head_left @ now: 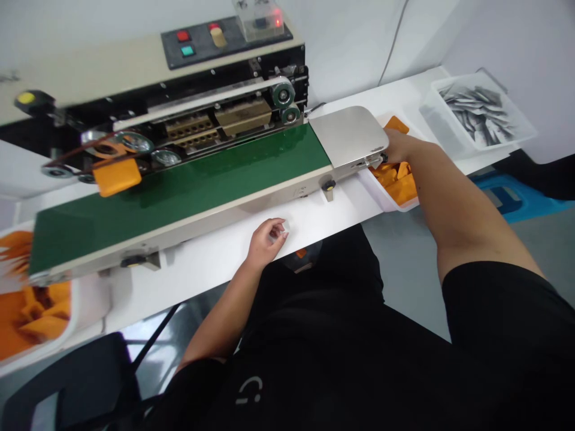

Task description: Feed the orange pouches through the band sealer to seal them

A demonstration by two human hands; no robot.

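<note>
My left hand [268,240] rests at the front of the white table, with its fingers curled toward the thumb. A small pale thing [284,227] shows at its fingertips, too small to name. At the right end of the machine, my right hand [396,147] reaches to a white bin [406,208] of orange pouches [399,184]. Its fingers are mostly hidden by the steel plate [353,134]. Just beyond this hand shows another orange pouch [397,124]; whether the hand grips it cannot be seen. One orange pouch [117,177] hangs at the left end of the band sealing machine [197,120].
A green conveyor belt [188,185] runs along the machine's front. At the left end stands a bin [85,305] with several orange pouches. A clear tub [489,114] of silvery packets sits at the far right. A black chair [76,383] is at lower left.
</note>
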